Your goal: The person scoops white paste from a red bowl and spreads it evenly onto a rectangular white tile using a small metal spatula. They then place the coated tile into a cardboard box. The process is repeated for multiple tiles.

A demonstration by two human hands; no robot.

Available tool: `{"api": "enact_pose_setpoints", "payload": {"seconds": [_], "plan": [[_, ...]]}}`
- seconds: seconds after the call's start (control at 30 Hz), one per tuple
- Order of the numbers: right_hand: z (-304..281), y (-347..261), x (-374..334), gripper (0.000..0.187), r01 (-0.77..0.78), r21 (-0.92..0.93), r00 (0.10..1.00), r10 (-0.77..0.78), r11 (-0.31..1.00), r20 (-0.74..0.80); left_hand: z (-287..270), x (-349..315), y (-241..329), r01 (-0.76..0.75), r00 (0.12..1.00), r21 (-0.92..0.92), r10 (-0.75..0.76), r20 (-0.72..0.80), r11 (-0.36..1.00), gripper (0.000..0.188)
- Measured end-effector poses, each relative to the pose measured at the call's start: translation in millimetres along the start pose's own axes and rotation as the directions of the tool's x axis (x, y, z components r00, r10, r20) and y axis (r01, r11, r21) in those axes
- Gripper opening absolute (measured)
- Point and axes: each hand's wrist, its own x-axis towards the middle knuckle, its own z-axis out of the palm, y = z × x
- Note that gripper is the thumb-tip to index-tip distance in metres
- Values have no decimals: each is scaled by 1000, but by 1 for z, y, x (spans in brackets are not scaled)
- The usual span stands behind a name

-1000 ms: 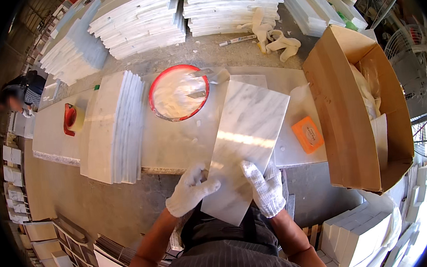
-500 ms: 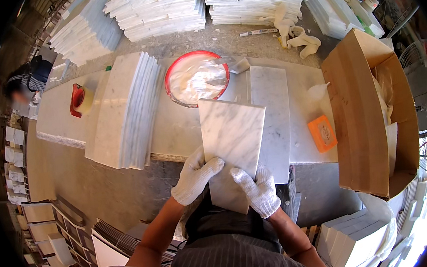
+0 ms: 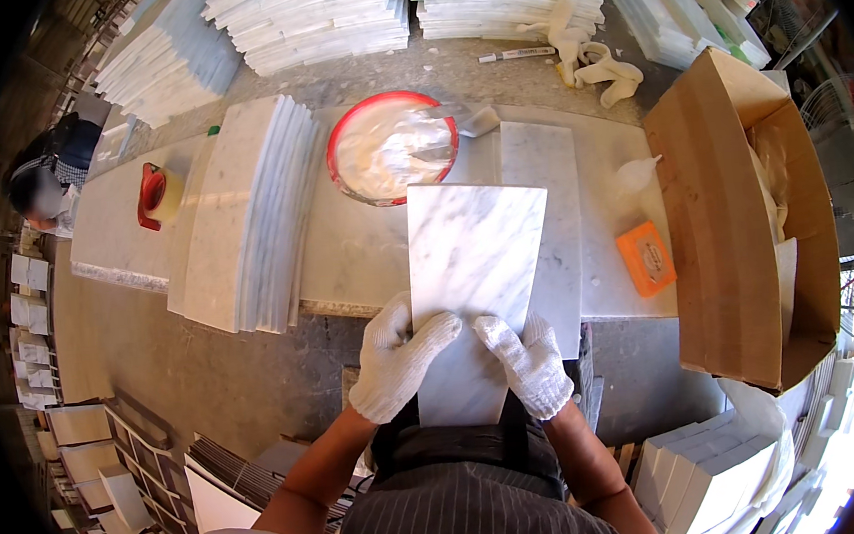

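Between my gloved hands I hold a rectangular white marble tile (image 3: 476,253) with grey veins, its lower end close to my apron. My left hand (image 3: 399,358) grips the tile's left edge, thumb lying on its face. On the opposite edge my right hand (image 3: 530,361) grips it the same way, thumb also on the face. The fingers behind the tile are hidden. Just beyond the tile's top edge stands a red-rimmed tub (image 3: 378,150) of creamy white paste, with a scraper (image 3: 479,121) at its right rim. Another marble tile (image 3: 544,218) lies flat to the right.
A row of leaning marble tiles (image 3: 243,221) and a tape dispenser (image 3: 153,196) are on the left. At right are an orange box (image 3: 645,259) and an open cardboard box (image 3: 725,223). Marker (image 3: 517,54), loose gloves (image 3: 604,72) and tile stacks (image 3: 307,20) lie farther back. A person (image 3: 63,160) bends at far left.
The tile has turned slightly and tipped up more toward me, its face now brighter. Both my hands have shifted a little right and keep their grip.
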Motion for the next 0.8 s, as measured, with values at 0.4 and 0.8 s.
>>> {"api": "enact_pose_setpoints", "payload": {"seconds": [0.4, 0.8], "plan": [[-2, -14, 0, 42, -104, 185, 989, 122, 977, -87, 7, 11, 13, 41, 998, 29, -42, 43, 999, 25], [-15, -13, 37, 50, 16, 473, 991, 51, 881, -128, 7, 35, 44, 175, 984, -260, -167, 53, 950, 25]]}}
